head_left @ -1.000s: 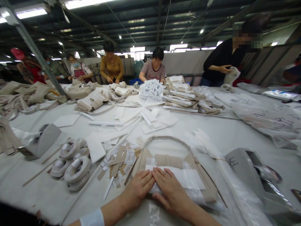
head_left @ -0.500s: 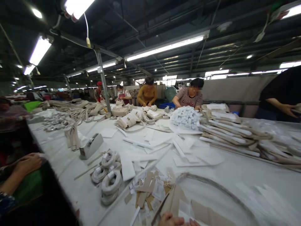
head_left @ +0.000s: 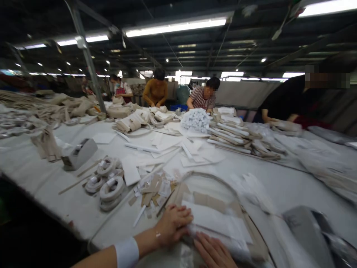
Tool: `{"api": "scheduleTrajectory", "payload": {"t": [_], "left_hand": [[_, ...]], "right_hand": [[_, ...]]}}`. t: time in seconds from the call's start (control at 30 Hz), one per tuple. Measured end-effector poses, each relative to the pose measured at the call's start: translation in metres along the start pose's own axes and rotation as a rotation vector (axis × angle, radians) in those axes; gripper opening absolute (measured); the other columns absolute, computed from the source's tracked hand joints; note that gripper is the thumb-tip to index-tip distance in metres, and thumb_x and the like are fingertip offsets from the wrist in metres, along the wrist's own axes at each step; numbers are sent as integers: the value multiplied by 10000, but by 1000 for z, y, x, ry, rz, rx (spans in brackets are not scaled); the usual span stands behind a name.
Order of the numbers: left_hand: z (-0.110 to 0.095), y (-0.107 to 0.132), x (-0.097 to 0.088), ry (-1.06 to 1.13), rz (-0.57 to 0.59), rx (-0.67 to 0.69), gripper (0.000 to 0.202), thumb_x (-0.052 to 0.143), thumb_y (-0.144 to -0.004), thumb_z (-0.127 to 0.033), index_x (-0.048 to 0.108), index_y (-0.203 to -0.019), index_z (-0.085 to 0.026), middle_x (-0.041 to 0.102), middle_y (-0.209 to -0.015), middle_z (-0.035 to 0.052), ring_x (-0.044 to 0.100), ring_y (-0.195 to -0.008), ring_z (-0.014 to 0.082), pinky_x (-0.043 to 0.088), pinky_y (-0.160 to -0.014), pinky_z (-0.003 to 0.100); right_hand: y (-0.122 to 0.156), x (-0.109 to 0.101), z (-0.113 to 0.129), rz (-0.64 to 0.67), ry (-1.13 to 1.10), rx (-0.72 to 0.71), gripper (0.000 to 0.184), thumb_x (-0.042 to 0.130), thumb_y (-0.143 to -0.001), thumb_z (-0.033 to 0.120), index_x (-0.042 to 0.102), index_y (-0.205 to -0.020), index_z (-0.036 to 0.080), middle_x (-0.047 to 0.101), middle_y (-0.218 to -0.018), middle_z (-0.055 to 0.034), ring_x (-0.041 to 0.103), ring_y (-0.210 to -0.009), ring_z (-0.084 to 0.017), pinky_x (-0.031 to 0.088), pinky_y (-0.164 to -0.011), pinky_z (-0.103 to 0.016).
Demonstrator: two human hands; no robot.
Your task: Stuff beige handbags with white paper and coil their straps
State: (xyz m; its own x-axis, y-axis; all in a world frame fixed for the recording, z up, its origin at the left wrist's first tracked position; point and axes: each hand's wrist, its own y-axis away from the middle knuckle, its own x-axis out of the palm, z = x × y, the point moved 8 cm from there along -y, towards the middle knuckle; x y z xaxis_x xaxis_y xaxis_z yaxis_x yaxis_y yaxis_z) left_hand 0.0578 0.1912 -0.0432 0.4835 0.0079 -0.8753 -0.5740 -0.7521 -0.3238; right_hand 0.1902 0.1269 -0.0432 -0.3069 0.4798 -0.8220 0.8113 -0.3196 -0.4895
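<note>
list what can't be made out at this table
Head view: wrist of the right hand, cut off by bottom edge.
Head view: whatever lies under the left hand, hidden by it.
Head view: part of the beige bag, covered by white sheet.
Head view: end of the grey dispenser, cut off by bottom edge.
Head view: any print on the paper tags, blurred and too small.

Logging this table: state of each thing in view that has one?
Bag: lying flat, strap arched out beyond it
White sheet: flat on the bag
Left hand: at the bag's near left corner, grip unclear
Right hand: outstretched, at the bag's near edge
Coiled straps: wound, banded
Tags: loose heap
Left tape dispenser: upright
Ceiling light: lit
</note>
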Motion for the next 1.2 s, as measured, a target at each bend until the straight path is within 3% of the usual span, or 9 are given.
{"api": "scheduleTrajectory", "payload": {"t": [0.17,0.27,0.37,0.5,0.6,0.7,0.83,1.07,1.2], "left_hand": [[0,3,-2,85,32,-8,440,561,-887,-340,491,-1314,-263,531,-1362,65,458,-1269,265,346,-1034,499],[-1,3,-3,60,30,-5,448,570,-882,-339,486,-1318,-278,538,-1356,54,465,-1263,260,359,-1025,505],[-3,4,-3,28,19,4,449,573,-880,-340,488,-1316,-276,550,-1342,58,472,-1256,258,372,-1018,495],[-5,6,-3,7,-29,10,446,573,-876,-327,499,-1311,-265,555,-1336,74,490,-1242,264,383,-1015,489],[-4,7,0,3,-34,15,441,553,-885,-323,495,-1317,-256,546,-1344,82,492,-1239,275,386,-1010,508],[-4,8,2,11,-7,26,436,524,-902,-325,480,-1329,-249,536,-1354,83,480,-1249,277,378,-1012,519],[-2,7,0,13,-3,27,453,533,-896,-336,475,-1335,-239,536,-1354,89,477,-1249,276,368,-1017,512],[-2,7,-1,27,-8,17,443,519,-907,-359,474,-1333,-246,534,-1357,80,477,-1249,273,358,-1017,513],[-2,8,-1,15,-29,33,437,511,-909,-360,483,-1328,-243,543,-1347,87,484,-1242,270,364,-1016,499]], "right_hand": [[46,24,39,220,-282,107,543,449,-919,397,370,-1403,163,597,-1263,-145,607,-1043,-204,500,-788,-251],[50,46,45,351,-304,198,591,573,-848,438,412,-1377,230,561,-1312,-135,618,-939,-226,520,-731,-294],[40,54,46,395,-308,264,512,687,-759,414,543,-1239,307,530,-1343,-116,593,-932,-237,521,-750,-340],[25,46,47,248,-317,353,241,726,-702,374,654,-905,266,560,-1271,-102,571,-945,-251,514,-761,-353],[15,35,51,66,-285,355,68,574,-801,254,614,-771,208,578,-1230,-97,571,-896,-213,493,-727,-294],[7,34,57,76,-302,300,117,518,-835,239,608,-906,215,610,-1200,-58,539,-769,-174,454,-643,-272],[0,31,65,150,-313,183,360,554,-866,340,510,-1203,223,643,-1162,-30,499,-745,-165,415,-611,-270],[4,22,78,25,-366,163,168,646,-794,468,635,-808,301,668,-1093,20,485,-729,-168,366,-595,-286],[9,34,83,-21,-442,239,218,517,-879,351,599,-709,243,697,-893,-4,525,-632,-144,433,-566,-262]]}}
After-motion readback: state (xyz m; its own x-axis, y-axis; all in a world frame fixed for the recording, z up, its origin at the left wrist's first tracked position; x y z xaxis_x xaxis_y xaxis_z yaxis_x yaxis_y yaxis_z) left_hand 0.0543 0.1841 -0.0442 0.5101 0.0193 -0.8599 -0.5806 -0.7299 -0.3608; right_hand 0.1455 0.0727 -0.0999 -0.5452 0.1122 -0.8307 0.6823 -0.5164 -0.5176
